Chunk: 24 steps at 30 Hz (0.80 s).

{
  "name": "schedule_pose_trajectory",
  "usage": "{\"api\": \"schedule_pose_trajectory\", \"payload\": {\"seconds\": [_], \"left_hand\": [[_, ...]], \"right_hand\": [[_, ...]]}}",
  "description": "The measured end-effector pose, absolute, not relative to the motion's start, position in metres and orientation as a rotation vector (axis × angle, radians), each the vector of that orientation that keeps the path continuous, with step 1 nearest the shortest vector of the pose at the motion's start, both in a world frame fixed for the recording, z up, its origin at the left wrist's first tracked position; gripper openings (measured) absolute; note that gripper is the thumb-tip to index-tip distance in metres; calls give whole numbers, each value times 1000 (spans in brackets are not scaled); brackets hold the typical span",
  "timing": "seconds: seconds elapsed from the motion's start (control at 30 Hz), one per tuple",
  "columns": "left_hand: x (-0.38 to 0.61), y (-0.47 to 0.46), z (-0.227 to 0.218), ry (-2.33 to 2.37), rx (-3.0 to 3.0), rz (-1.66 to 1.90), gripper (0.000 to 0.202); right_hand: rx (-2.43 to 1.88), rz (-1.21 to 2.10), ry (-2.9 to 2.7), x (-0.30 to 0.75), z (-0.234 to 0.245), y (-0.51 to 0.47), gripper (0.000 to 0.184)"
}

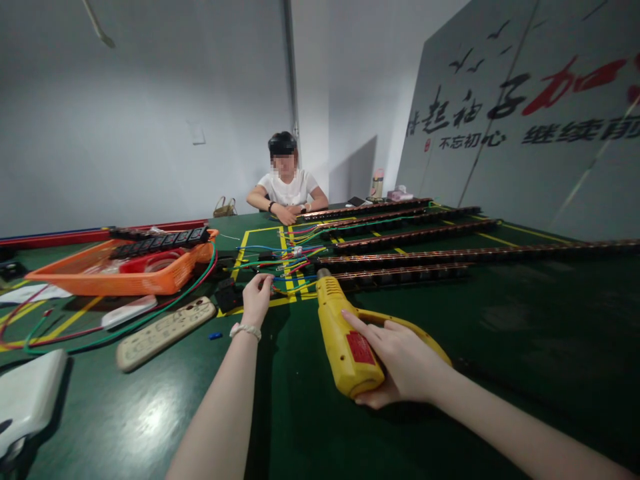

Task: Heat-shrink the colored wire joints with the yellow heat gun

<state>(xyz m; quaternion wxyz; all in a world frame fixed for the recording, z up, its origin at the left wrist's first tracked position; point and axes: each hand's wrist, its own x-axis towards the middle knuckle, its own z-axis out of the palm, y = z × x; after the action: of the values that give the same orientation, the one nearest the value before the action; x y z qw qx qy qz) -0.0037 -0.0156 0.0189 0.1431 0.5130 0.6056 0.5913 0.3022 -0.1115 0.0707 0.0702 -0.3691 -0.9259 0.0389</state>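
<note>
My right hand (400, 363) grips the handle of a yellow heat gun (343, 337) with a red label. Its metal nozzle points away from me at a bundle of coloured wires (287, 260). My left hand (257, 297), a bead bracelet on its wrist, is closed in a pinch on the near ends of those wires, just left of the nozzle. The wires run to several long copper-coloured strips (425, 257) lying across the green table (150, 407).
An orange basket (125, 273) with black socket modules stands at the left. A beige power strip cover (165, 332) and white parts lie near it. Another person sits at the far end of the table. A grey board with writing leans at the right.
</note>
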Motion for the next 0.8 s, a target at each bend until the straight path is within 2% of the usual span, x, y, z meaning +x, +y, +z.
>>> {"api": "schedule_pose_trajectory", "payload": {"seconds": [0.53, 0.8], "left_hand": [[-5, -14, 17, 1768, 1493, 1731, 27], [-12, -11, 14, 1759, 1519, 1722, 26]], "right_hand": [[-821, 182, -2847, 244, 69, -109, 121], [-733, 110, -2850, 222, 64, -106, 126]]}}
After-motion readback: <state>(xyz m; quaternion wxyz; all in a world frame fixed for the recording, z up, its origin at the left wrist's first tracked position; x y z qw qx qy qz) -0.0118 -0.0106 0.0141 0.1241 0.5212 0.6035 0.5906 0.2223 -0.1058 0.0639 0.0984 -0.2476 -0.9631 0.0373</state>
